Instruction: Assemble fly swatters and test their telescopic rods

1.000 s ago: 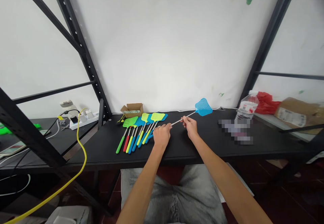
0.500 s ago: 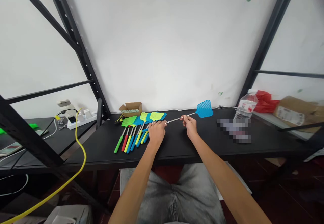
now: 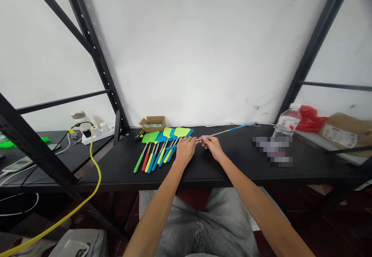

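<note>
Both hands grip one blue fly swatter (image 3: 241, 126) with a thin metal rod, its head pointing right and turned edge-on. My left hand (image 3: 186, 148) is closed around the handle end, whose blue tip sticks out on its left. On the rod, close beside the left hand, my right hand (image 3: 211, 145) pinches with thumb and fingers. Left of my hands, several fly swatters (image 3: 151, 137) lie side by side on the black table (image 3: 232, 168). Their heads are green, yellow and blue, and their green, red, yellow and blue handles point toward me.
A small open cardboard box (image 3: 154, 124) stands behind the swatters. To the right are a plastic bottle (image 3: 287, 121), a blurred patch, a red bag (image 3: 310, 118) and a larger carton (image 3: 344, 131). A power strip (image 3: 99, 135) and yellow cable (image 3: 97, 171) are at left, near black shelf posts.
My right hand has slid left along the rod, close to my left hand. The swatter's head has turned from facing me to edge-on. The view has shifted slightly.
</note>
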{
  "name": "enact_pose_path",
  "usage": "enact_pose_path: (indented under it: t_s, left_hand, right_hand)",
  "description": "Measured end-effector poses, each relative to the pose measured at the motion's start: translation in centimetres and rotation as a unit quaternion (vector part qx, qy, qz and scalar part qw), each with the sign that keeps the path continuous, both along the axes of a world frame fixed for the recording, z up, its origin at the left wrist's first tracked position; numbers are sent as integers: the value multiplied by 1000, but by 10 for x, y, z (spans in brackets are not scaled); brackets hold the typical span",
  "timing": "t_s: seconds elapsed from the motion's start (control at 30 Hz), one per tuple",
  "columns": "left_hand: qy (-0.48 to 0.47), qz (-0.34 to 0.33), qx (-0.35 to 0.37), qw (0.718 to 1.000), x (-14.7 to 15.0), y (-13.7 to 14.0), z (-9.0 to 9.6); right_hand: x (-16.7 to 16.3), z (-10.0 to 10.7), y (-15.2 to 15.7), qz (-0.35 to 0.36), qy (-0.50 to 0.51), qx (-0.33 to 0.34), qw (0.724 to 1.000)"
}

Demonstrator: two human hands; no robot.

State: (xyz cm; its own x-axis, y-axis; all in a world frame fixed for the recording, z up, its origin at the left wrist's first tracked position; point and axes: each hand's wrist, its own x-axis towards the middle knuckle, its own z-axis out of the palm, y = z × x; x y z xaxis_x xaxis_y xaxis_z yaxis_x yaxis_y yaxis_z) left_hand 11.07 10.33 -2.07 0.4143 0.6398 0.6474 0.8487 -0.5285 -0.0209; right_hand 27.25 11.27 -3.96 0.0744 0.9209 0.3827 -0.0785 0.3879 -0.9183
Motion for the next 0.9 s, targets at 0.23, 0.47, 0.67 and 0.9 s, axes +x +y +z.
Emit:
enact_pose_path:
  t_s: [0.23, 0.47, 0.67, 0.9]
  left_hand:
    - [-10, 6, -19, 1000, 1, 0, -1]
    - [-9, 9, -11, 1000, 1, -3, 2]
    - [-9, 20, -17, 1000, -4, -6, 4]
    - [-31, 46, -21, 998, -12, -5, 6]
  right_hand:
    - [2, -2, 2, -24, 26, -21, 999]
    - [2, -5, 3, -30, 36, -14, 999]
    - [3, -6, 4, -72, 67, -18, 995]
    - [6, -7, 5, -127, 70, -20, 989]
